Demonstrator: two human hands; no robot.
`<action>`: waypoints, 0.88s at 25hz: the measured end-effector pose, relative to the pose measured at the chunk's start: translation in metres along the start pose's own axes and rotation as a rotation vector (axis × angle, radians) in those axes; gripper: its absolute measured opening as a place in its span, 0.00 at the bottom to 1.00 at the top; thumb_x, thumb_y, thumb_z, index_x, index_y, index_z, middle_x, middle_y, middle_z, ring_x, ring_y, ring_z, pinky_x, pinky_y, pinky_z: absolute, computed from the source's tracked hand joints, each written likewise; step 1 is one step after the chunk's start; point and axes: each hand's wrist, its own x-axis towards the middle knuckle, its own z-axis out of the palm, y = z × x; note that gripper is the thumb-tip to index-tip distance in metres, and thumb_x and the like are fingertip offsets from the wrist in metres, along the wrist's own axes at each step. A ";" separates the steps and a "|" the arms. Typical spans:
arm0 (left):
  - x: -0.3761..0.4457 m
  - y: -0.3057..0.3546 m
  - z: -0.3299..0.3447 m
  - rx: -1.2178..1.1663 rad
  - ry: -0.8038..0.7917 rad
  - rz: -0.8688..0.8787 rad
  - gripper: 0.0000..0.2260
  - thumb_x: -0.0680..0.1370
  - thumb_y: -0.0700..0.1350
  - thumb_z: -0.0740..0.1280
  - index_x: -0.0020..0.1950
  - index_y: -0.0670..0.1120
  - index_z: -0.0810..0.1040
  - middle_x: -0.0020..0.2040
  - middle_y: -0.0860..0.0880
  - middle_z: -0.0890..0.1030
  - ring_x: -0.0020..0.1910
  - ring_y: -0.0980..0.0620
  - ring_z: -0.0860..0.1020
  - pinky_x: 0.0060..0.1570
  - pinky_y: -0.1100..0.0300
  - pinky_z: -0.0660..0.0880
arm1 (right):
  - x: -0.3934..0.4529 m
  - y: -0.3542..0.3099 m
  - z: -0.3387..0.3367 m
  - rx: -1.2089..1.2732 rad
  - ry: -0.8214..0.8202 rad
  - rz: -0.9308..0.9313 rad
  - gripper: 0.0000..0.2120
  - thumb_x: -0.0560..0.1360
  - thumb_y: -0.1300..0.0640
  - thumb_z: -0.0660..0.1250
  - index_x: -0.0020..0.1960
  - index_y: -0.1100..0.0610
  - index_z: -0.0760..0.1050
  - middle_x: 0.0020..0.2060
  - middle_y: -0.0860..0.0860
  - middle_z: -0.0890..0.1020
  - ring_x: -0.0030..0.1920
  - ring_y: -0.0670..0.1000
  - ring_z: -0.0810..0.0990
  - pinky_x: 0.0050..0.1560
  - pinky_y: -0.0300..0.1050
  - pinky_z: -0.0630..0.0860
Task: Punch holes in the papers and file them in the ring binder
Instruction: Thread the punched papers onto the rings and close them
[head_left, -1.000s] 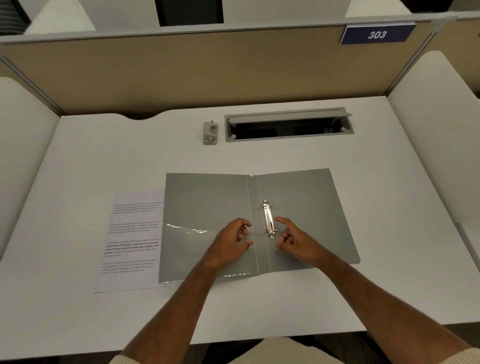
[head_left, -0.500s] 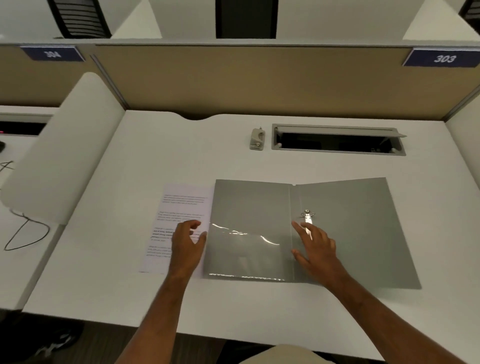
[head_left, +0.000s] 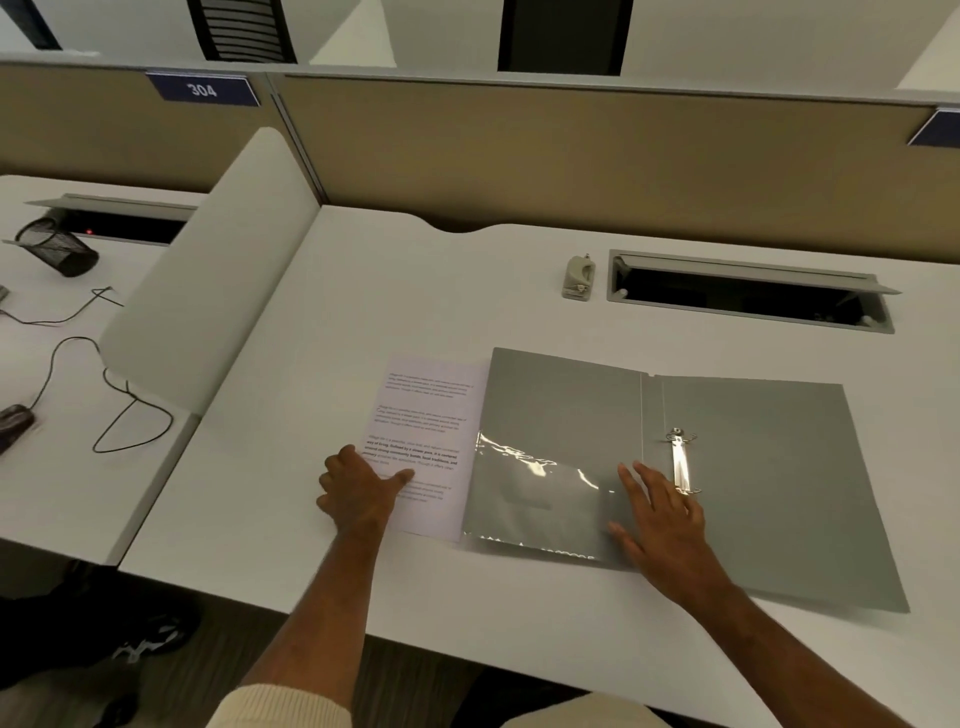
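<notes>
Your left hand lies on the lower left corner of the printed paper, thumb stretched across the sheet, the other fingers loosely bent at the paper's edge; whether they pinch the sheet cannot be told. Your right hand lies flat with fingers spread on the open ring binder, across the spine fold, its fingertips just beside the lower end of the ring mechanism. The rings stand open at both ends of the metal bar.

The binder lies open and flat on the white worktop, at the 3 o'clock side of the paper; its left cover overlaps the sheet's right edge. A clear glossy pocket covers the lower part of that left cover.

The hole punch stands at 12 o'clock from the binder, well apart from both hands, just beside the left end of the open cable hatch.

At 9 o'clock, beyond a white divider, the neighbouring desk carries a tipped mesh cup and a black cable.
</notes>
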 end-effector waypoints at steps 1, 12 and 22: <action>0.002 0.001 -0.001 0.008 -0.013 -0.010 0.46 0.64 0.66 0.79 0.71 0.44 0.66 0.66 0.41 0.72 0.66 0.39 0.72 0.62 0.39 0.72 | -0.002 0.000 0.000 -0.001 -0.002 0.005 0.36 0.77 0.33 0.49 0.81 0.48 0.53 0.79 0.49 0.61 0.78 0.51 0.59 0.71 0.59 0.62; 0.023 0.005 -0.007 -0.047 -0.170 -0.062 0.41 0.64 0.59 0.83 0.66 0.44 0.66 0.64 0.42 0.78 0.66 0.38 0.75 0.66 0.40 0.66 | -0.008 -0.003 -0.001 0.016 -0.022 0.029 0.36 0.77 0.34 0.50 0.81 0.47 0.53 0.79 0.49 0.60 0.78 0.50 0.57 0.72 0.58 0.60; 0.005 0.021 -0.045 -0.465 -0.127 0.116 0.20 0.73 0.39 0.78 0.60 0.41 0.74 0.59 0.41 0.81 0.57 0.40 0.80 0.52 0.50 0.78 | -0.011 -0.003 -0.004 0.043 -0.027 0.032 0.35 0.76 0.36 0.52 0.80 0.46 0.54 0.78 0.49 0.62 0.76 0.49 0.57 0.71 0.55 0.60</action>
